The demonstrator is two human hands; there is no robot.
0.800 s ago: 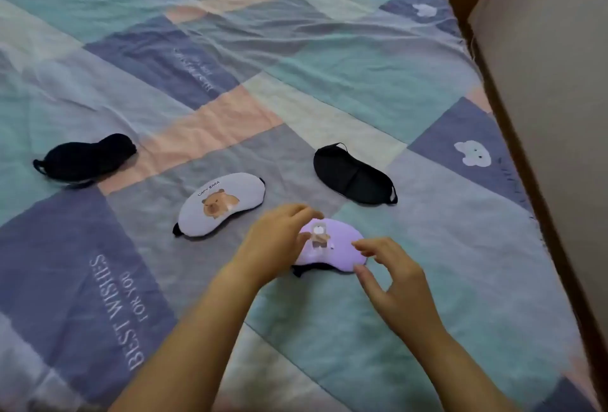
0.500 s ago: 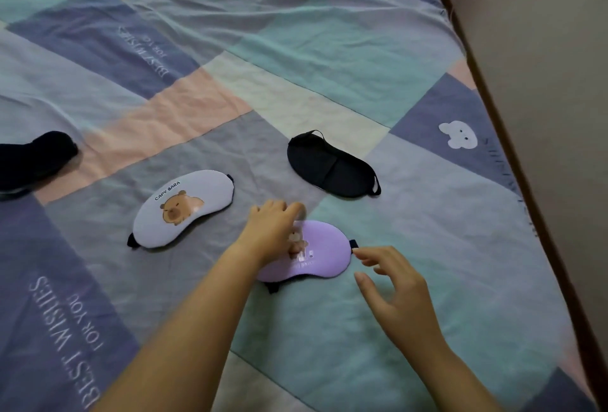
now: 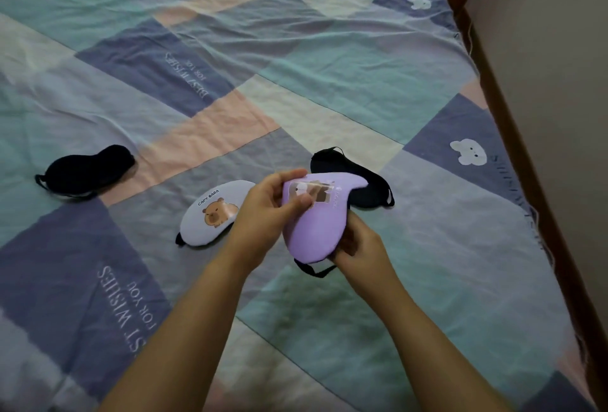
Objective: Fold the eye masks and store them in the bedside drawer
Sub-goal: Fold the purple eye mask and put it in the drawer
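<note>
A soft, padded purple eye mask [image 3: 317, 230] is held above the bed by both hands: the left hand [image 3: 266, 214] is closed on its upper edge, the right hand [image 3: 360, 247] on its lower end, where a black strap [image 3: 312, 269] dangles. On the wrinkled patchwork quilt [image 3: 362, 82] just beyond, a pale capybara mask [image 3: 210, 214] lies at left, a smooth black mask [image 3: 365, 191] behind, and a fuzzy dark mask [image 3: 88, 168] far left.

We hold the purple eye mask [image 3: 317, 227] above the bedspread [image 3: 362, 59].
Our left hand [image 3: 266, 214] pinches its upper part, our right hand [image 3: 358, 247] its lower end; three masks lie behind.
</note>
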